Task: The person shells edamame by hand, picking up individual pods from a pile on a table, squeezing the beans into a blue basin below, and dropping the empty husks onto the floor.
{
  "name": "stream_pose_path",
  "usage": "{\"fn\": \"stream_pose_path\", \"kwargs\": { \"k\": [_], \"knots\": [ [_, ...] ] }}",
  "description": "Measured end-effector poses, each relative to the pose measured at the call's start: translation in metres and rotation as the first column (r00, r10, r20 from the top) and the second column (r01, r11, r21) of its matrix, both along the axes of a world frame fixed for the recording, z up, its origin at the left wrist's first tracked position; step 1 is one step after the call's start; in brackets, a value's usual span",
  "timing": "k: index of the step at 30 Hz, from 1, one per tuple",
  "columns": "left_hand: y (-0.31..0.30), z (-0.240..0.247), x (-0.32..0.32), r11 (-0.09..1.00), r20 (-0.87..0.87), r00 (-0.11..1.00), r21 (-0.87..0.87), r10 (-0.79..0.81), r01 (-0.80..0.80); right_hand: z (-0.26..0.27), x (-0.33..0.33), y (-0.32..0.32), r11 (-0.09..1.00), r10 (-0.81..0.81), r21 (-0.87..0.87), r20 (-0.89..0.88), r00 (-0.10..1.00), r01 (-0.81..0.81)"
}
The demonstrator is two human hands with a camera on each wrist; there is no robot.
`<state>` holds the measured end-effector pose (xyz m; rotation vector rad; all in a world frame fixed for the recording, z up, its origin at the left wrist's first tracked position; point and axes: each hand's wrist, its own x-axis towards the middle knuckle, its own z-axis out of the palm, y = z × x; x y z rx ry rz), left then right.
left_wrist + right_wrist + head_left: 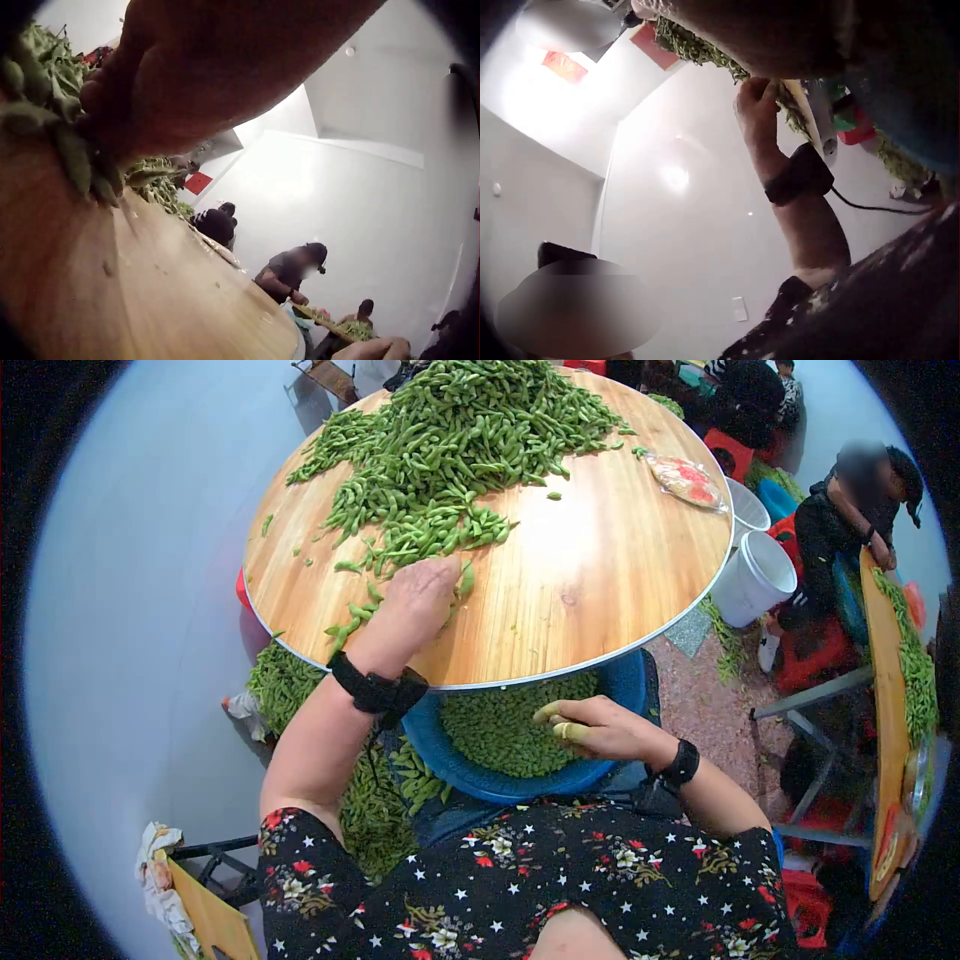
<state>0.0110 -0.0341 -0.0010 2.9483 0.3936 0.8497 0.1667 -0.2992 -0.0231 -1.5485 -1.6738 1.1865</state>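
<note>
A large heap of green bean pods (450,450) covers the far half of a round wooden table (590,580). My left hand (420,598) lies palm down at the heap's near edge, its fingers curled over a few pods (71,146); the right wrist view shows the same hand (756,105) at the table's rim. My right hand (590,725) hovers below the table's edge over a blue basin (620,680) filled with green beans (495,730). Its fingers are curled and pinch a pale yellow-green pod (553,712).
A clear plastic bag (685,480) lies on the table's far right. White buckets (755,575) stand on the floor to the right. Pods are piled on the floor (285,685) under the table's left. Another person (850,520) sits at a second pod-covered table (890,660).
</note>
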Motion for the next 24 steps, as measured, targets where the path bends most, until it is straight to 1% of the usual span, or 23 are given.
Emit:
{"fn": "stream_pose_path", "kwargs": {
  "k": [1, 2, 3, 4, 5, 6, 7, 8, 9, 10, 12, 13, 15, 19, 21, 22, 24],
  "knots": [
    [0.003, -0.001, 0.004, 0.998, -0.095, 0.994, -0.033, 0.047, -0.050, 0.004, 0.000, -0.003, 0.995, -0.058, -0.090, -0.174, 0.983, 0.043],
    [0.005, -0.003, 0.007, 0.993, -0.191, 0.977, -0.060, 0.090, -0.104, 0.009, 0.000, -0.006, 0.980, -0.129, -0.184, -0.337, 0.932, 0.069],
    [-0.003, 0.003, 0.009, 0.993, -0.196, 0.977, -0.061, 0.085, -0.098, 0.017, -0.001, -0.005, 0.983, -0.144, -0.160, -0.338, 0.930, 0.094],
    [-0.016, 0.019, 0.009, 0.974, -0.120, 0.991, -0.207, 0.063, -0.087, 0.018, -0.002, -0.002, 0.982, -0.150, -0.160, -0.343, 0.927, 0.100],
    [-0.029, 0.031, 0.010, 0.936, -0.042, 0.998, -0.346, 0.051, -0.063, 0.019, -0.002, 0.002, 0.984, -0.174, -0.113, -0.392, 0.903, 0.140],
    [-0.041, 0.036, 0.008, 0.937, -0.048, 0.998, -0.345, 0.042, -0.056, 0.020, -0.004, 0.006, 0.981, -0.195, -0.067, -0.442, 0.876, 0.184],
    [-0.054, 0.038, 0.004, 0.723, 0.016, 0.999, -0.691, 0.045, -0.022, 0.020, -0.008, 0.011, 0.969, -0.237, -0.069, -0.519, 0.821, 0.236],
    [-0.068, 0.038, 0.000, 0.389, 0.068, 0.995, -0.921, 0.075, 0.034, 0.022, -0.012, 0.016, 0.967, -0.246, -0.071, -0.523, 0.816, 0.246],
    [-0.088, 0.034, -0.003, 0.264, 0.233, 0.966, -0.944, 0.112, 0.197, 0.024, -0.016, 0.020, 0.959, -0.255, -0.055, -0.599, 0.759, 0.279],
    [-0.105, 0.029, -0.007, 0.168, 0.264, 0.954, -0.956, 0.145, 0.239, 0.026, -0.018, 0.023, 0.950, -0.258, -0.042, -0.669, 0.697, 0.310],
    [-0.132, 0.027, -0.014, 0.319, 0.133, 0.973, -0.945, 0.186, 0.068, 0.023, -0.019, 0.025, 0.948, -0.273, -0.064, -0.671, 0.689, 0.313],
    [-0.135, 0.021, -0.019, 0.316, 0.130, 0.974, -0.946, 0.184, 0.066, 0.019, -0.019, 0.026, 0.951, -0.257, -0.053, -0.683, 0.683, 0.305],
    [-0.139, 0.005, -0.026, 0.427, 0.227, 0.960, -0.894, 0.162, 0.139, 0.014, -0.022, 0.025, 0.954, -0.244, -0.045, -0.695, 0.676, 0.297],
    [-0.149, 0.003, -0.028, 0.417, 0.251, 0.948, -0.896, 0.197, 0.151, 0.010, -0.025, 0.023, 0.953, -0.252, -0.067, -0.715, 0.652, 0.295],
    [-0.148, 0.006, -0.031, 0.564, 0.118, 0.983, -0.826, 0.139, 0.019, 0.010, -0.026, 0.022, 0.948, -0.268, -0.078, -0.718, 0.642, 0.309],
    [-0.147, 0.003, -0.031, 0.563, 0.120, 0.983, -0.826, 0.139, 0.021, 0.011, -0.026, 0.022, 0.947, -0.278, -0.089, -0.711, 0.646, 0.309],
    [-0.142, -0.004, -0.029, 0.718, 0.252, 0.967, -0.677, 0.017, 0.164, 0.012, -0.026, 0.021, 0.946, -0.287, -0.101, -0.703, 0.651, 0.307]
  ]
}}
